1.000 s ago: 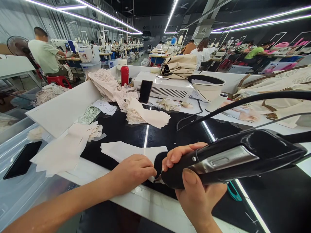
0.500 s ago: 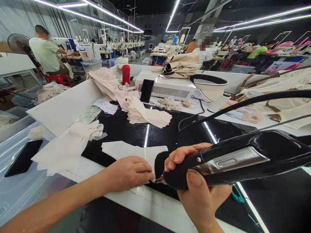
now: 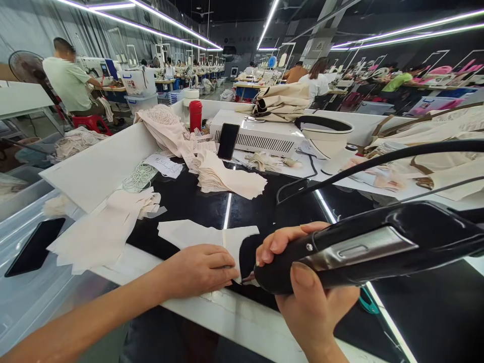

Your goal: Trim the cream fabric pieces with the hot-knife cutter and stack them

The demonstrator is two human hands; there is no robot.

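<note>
A pale fabric piece [image 3: 196, 233] with a curved right edge lies at the front of the glossy black work surface [image 3: 181, 204]. Over its near part, my left hand [image 3: 198, 269] presses with fingers together, gripping it by the right edge. My right hand [image 3: 302, 297] is wrapped round a black corded hand tool [image 3: 363, 252] with a silver plate on its side. A small metal tip pokes from the tool's rounded nose, close to the fabric edge and my left fingertips; whether they touch, I cannot tell. The tool's exact kind is unclear.
Stacked fabric pieces [image 3: 230, 176] lie behind, others [image 3: 102, 227] at left. A phone [image 3: 228, 141] leans on a white vented box [image 3: 257, 136]; another phone [image 3: 36, 247] lies far left. The tool's cable [image 3: 378, 161] arches right. Teal-handled scissors [image 3: 368, 301] lie at right. Co-workers sit beyond.
Almost nothing differs. The view shifts very slightly, and the fabric's right end sits a touch further left. Both hands keep their hold.
</note>
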